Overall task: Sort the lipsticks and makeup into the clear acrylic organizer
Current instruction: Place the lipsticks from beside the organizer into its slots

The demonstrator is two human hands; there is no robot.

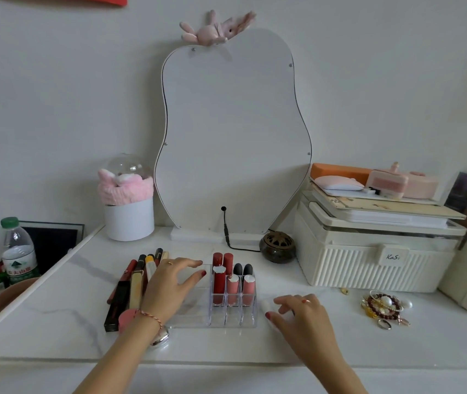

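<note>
Left hand (169, 282) lay flat, fingers spread, steadying organizer (198, 322); lipsticks (131, 282) piled just left. Right hand (297, 311) curled on white item (266, 306) beside organizer. Better: lift clear, drop upright in free slot.

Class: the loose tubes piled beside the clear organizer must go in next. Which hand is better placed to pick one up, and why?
Probably the left hand: it rests by the loose tubes, left of the organizer. The right hand lies across it.
</note>
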